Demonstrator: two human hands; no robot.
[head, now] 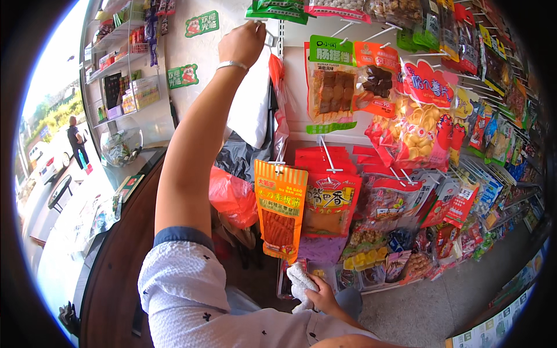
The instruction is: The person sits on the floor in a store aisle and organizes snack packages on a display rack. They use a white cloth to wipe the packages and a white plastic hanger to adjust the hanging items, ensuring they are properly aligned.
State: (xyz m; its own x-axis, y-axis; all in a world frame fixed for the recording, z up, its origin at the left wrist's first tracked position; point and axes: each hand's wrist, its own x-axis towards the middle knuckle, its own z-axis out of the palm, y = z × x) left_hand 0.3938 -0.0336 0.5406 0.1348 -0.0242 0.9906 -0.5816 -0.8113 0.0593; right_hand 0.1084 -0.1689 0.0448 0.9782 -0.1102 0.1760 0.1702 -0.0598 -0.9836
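Observation:
My left hand (243, 42) is raised high at the wall rack, with a bracelet at its wrist. Its fingers are curled at a metal display hook (270, 38), just under green snack packets (280, 11). White and black plastic bags (254, 108) hang below that hand. Low in front of my body, my right hand (323, 295) grips a white cloth (300, 282). Right above the cloth hangs an orange-and-yellow striped snack packet (280, 213). A red snack packet (333, 204) hangs beside it.
Hooks full of packaged snacks run along the right wall. Trays of snacks (365, 265) sit low down. At left are a wooden counter (115, 243), a glass bowl (121, 145) and wire shelves (122, 61). Outside, a person (77, 141) stands near parked cars.

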